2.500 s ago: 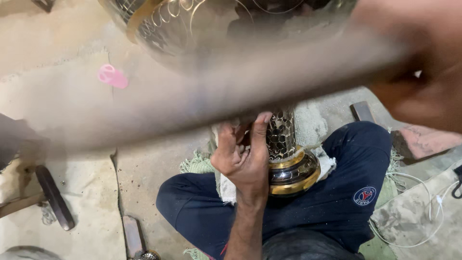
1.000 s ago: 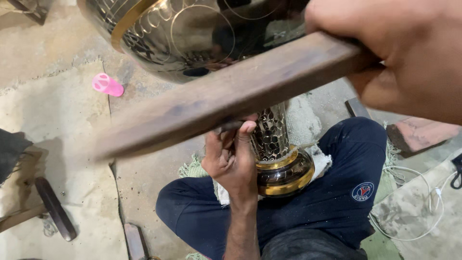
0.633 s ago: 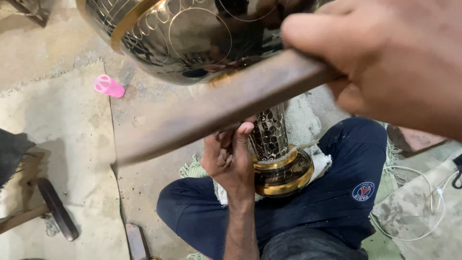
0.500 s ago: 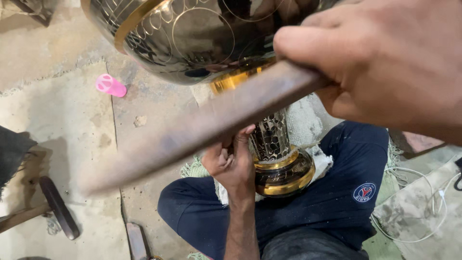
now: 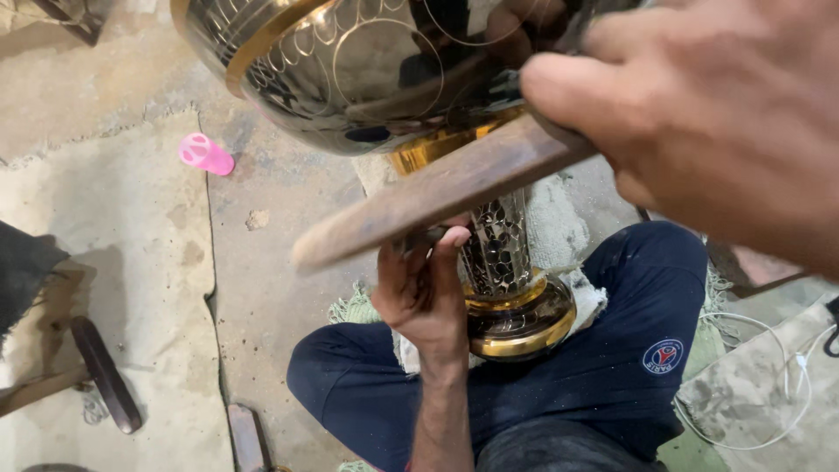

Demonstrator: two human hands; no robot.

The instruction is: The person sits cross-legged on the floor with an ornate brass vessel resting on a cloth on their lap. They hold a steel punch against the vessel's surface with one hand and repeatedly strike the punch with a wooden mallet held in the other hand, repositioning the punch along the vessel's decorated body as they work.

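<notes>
The right hand point(image 5: 725, 131), fist closed on the wooden stick point(image 5: 437, 197), has swung its tip nearer the engraved metal vase point(image 5: 367, 70). The left hand point(image 5: 424, 293) stays pinched around a small tool at the vase's stem, above the floor point(image 5: 131, 262).

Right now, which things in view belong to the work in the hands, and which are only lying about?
In use: engraved metal vase; wooden bar in right hand; left hand at the vase's stem.

Lying about: pink plastic cap; dark-handled tool; white cable.
</notes>
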